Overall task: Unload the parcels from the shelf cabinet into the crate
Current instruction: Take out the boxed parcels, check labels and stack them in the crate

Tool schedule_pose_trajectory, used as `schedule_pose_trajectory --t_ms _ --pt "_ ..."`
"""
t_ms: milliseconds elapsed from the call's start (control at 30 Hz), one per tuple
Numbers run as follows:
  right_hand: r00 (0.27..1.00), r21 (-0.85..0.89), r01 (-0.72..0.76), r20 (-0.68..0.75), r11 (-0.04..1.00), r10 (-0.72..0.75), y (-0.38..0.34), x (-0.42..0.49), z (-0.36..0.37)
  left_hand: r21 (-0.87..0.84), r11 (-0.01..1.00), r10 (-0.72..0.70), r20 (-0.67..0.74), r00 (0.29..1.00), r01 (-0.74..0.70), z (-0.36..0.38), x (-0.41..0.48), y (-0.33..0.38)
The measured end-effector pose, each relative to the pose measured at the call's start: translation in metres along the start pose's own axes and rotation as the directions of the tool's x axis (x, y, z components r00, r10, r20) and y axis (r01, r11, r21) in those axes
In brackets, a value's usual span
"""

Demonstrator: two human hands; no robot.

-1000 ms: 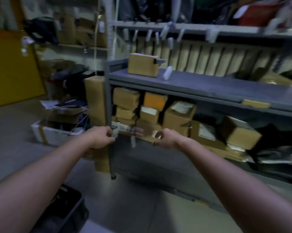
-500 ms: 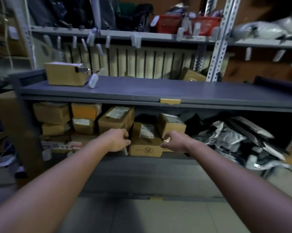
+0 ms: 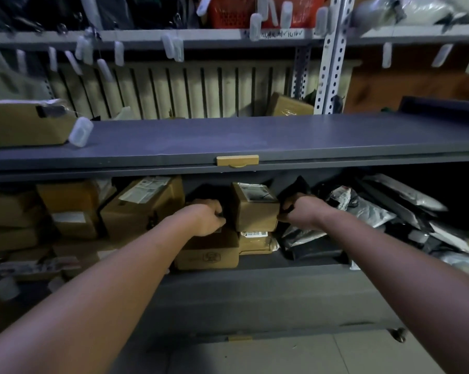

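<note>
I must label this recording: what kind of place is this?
Probably a parcel storeroom or pickup depot: labelled cardboard boxes and grey mailer bags fill the shelf cabinet, under metal racking hung with tags.

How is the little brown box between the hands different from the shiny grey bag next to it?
The little brown box is stiff cardboard; the shiny grey bag is soft, crumpled plastic. The box stands on another box; the bag slumps in a pile. The left hand and right hand grip the box; no hand touches the bag. Both sit on the lower shelf.
</note>
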State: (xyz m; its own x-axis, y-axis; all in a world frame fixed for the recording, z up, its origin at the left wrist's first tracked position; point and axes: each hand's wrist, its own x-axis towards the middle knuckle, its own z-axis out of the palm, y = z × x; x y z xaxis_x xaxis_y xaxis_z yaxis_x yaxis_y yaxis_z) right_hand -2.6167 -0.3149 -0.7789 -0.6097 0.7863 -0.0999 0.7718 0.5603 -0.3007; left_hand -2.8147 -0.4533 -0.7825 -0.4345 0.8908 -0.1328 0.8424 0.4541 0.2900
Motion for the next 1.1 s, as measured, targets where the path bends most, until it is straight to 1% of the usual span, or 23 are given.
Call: schedule_pose_trajectory --t_ms 133,233,300,367,433,500,600,700,833,967,1100 --pt "0.998 0.036 -0.011 -0.067 0.999 0.013 0.009 0.035 -0.001 -0.045 0.999 0.000 -0.047 0.999 -0.003 0.003 0.039 0.009" --pt "0.995 0.090 -0.026 -0.091 0.996 0.034 0.010 0.064 0.004 -0.144 0.990 -0.015 -0.100 0.995 0.000 0.002 0.061 0.012" --pt "0.995 0.162 -0.031 -0.086 0.986 0.045 0.011 0.080 0.010 -0.229 0.973 -0.048 -0.118 0.992 0.019 0.006 0.075 0.013" --pt "0.995 0.253 -0.036 -0.076 0.967 0.057 0.011 0.092 0.019 -0.302 0.952 -0.086 -0.081 0.993 0.057 0.013 0.085 0.016" --pt "0.995 0.358 -0.057 -0.057 0.932 0.083 0.010 0.099 0.029 -0.368 0.920 -0.142 -0.001 0.990 0.132 0.022 0.089 0.020" --pt "0.993 0.443 -0.056 -0.066 0.895 0.095 0.008 0.103 0.037 -0.457 0.867 -0.190 0.067 0.980 0.199 0.027 0.088 0.024" --pt "0.988 0.513 -0.062 -0.093 0.856 0.127 0.009 0.107 0.046 -0.585 0.772 -0.221 0.120 0.968 0.248 0.030 0.086 0.020" --pt "0.983 0.480 -0.051 -0.131 0.876 0.129 0.003 0.097 0.046 -0.660 0.710 -0.212 0.132 0.968 0.245 0.031 0.077 0.014" --pt "0.972 0.458 -0.063 -0.172 0.887 0.158 -0.011 0.074 0.044 -0.738 0.635 -0.227 0.104 0.968 0.228 0.026 0.051 0.011" --pt "0.963 0.527 0.017 -0.238 0.850 0.129 -0.022 0.032 0.050 -0.759 0.612 -0.262 0.071 0.963 0.223 0.020 0.008 0.006" --pt "0.951 0.529 0.078 -0.295 0.845 0.097 -0.041 -0.026 0.059 -0.778 0.600 -0.231 0.054 0.972 0.186 0.015 -0.047 -0.004"
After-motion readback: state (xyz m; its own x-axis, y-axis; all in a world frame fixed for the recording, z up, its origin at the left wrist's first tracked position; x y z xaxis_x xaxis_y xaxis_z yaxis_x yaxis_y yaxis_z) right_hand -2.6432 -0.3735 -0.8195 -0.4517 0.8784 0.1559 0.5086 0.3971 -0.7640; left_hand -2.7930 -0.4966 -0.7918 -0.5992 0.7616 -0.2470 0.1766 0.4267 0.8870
